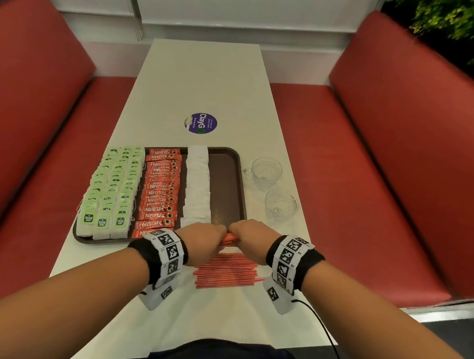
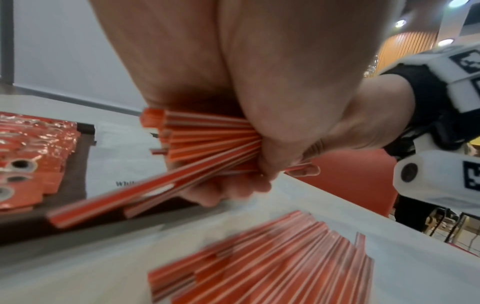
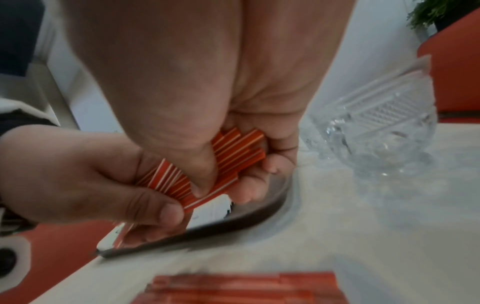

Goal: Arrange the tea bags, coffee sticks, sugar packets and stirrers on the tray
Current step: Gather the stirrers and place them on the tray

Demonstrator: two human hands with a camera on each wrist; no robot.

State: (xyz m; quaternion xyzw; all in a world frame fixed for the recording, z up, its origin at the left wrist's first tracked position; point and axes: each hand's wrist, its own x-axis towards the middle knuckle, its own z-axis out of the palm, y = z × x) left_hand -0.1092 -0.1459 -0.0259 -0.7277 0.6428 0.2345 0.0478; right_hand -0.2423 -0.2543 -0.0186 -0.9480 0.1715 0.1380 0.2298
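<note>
Now both hands, left hand and right hand, clench a stirrer bundle over the tray edge. Best to square the uneven ends first, then lay it flat in the bare strip beside the sugar packets.

Your hands cover most of the gripped stirrer bundle, the loose stirrers on the desk smear into blur in your right wrist view, tray's near corner hidden behind your knuckles.

Bare forearms; black wristbands w/ white marker tags, thin black cable.
</note>
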